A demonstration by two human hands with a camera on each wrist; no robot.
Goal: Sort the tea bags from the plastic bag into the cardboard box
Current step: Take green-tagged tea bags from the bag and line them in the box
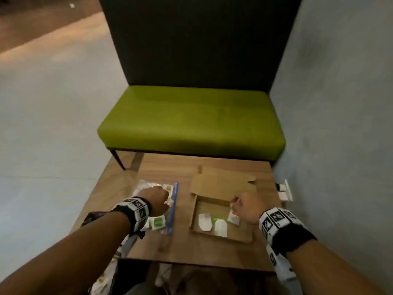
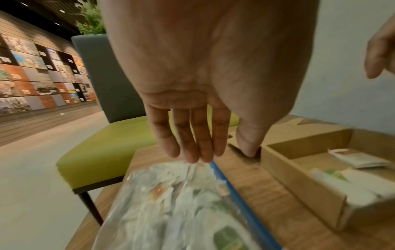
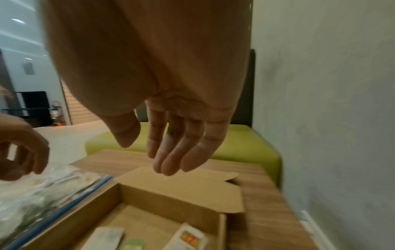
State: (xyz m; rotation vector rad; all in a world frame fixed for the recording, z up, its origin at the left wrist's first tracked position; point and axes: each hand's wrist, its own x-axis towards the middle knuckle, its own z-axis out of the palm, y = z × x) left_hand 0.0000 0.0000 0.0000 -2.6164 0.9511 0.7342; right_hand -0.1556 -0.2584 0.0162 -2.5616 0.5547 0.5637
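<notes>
A clear plastic bag (image 1: 170,209) with a blue zip strip lies on the left of the wooden table (image 1: 176,245), holding several tea bags (image 2: 171,199). My left hand (image 1: 157,201) hovers over it, and its straight fingertips (image 2: 198,157) touch the bag's far edge with the thumb apart. To the right stands the open cardboard box (image 1: 194,211), with white, green and orange-marked tea bags (image 1: 220,227) inside. My right hand (image 1: 242,206) hangs over the box's far right corner. Its fingers (image 3: 171,160) are relaxed and hold nothing.
A green bench (image 1: 191,122) with a dark back stands just beyond the table. A grey wall (image 1: 340,124) with a white socket (image 1: 285,190) runs close along the right. The box's lid flap (image 1: 221,182) lies open toward the bench.
</notes>
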